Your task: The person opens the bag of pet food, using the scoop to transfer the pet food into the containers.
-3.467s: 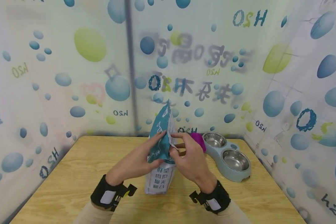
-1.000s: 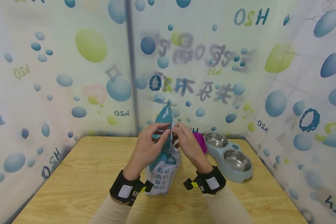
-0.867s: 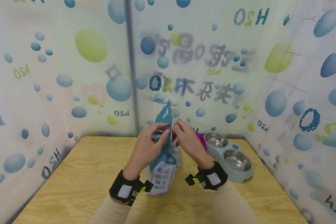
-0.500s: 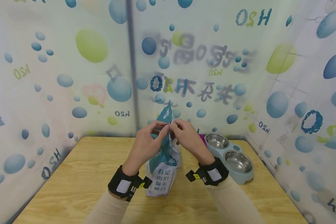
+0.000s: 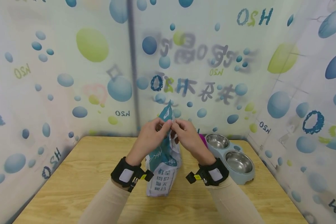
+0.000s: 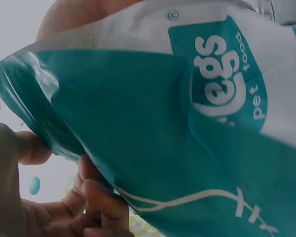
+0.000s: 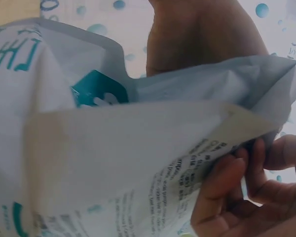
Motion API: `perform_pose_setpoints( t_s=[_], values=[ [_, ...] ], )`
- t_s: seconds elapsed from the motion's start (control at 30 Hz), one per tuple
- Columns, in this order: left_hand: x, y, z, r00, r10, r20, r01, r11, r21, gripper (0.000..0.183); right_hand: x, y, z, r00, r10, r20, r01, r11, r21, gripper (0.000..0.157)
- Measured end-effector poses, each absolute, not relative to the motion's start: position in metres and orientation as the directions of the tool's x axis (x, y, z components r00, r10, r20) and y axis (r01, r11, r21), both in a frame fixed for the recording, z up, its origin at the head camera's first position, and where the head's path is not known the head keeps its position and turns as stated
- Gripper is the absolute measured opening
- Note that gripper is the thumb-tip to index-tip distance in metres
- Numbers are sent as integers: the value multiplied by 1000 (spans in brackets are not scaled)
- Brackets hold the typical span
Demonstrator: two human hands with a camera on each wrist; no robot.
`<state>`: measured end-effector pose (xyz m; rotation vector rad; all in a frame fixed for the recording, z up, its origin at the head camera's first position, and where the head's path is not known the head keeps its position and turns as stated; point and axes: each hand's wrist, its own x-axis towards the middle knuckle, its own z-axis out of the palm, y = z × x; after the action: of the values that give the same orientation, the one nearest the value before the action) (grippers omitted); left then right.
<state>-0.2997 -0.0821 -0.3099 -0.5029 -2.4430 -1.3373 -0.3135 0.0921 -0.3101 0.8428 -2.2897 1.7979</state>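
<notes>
A teal and white pet food bag (image 5: 162,177) stands on the table in front of me, narrowing to a pointed top. My left hand (image 5: 149,137) pinches its near top edge from the left. From the right, my right hand (image 5: 188,138) pinches that same edge, the two sets of fingertips almost meeting. In the left wrist view, the thumb and curled fingers lie along the edge of the teal panel (image 6: 123,108). The right wrist view has the right fingers (image 7: 219,182) at the corner of the white printed side. Whether the bag's mouth is sealed cannot be told.
A pale blue double pet feeder (image 5: 239,178) with two steel bowls stands at the table's back right. Beside it, a magenta object (image 5: 203,139) is mostly hidden by my right hand. Patterned curtains (image 5: 95,93) surround the wooden table (image 5: 81,180).
The left hand, earlier spread along the bag's left side, has moved up to pinch the top edge. The right hand has risen slightly and closed in beside it. The bag stays standing.
</notes>
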Motion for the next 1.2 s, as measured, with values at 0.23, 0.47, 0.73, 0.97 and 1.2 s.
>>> perform_pose_setpoints(
  t_s=[0.23,0.47,0.73,0.97,1.2],
  values=[
    [-304,-82,-304,-919,179,352,394,480,784,34,-312,89,-318,-832,-334,444,-492,75,-867,36],
    [-307,-83,-304,-910,212,357,415,481,773,43,-308,86,-325,-800,-354,485,-537,59,-842,34],
    [-310,-84,-302,-905,255,340,422,441,792,36,-304,85,-326,-786,-373,494,-553,66,-831,34],
    [-306,-89,-299,-906,324,272,386,369,845,39,-295,85,-324,-778,-411,475,-534,35,-844,33],
    [-304,-93,-296,-895,403,189,318,280,906,34,-290,85,-319,-840,-406,360,-394,0,-919,38]
  ],
)
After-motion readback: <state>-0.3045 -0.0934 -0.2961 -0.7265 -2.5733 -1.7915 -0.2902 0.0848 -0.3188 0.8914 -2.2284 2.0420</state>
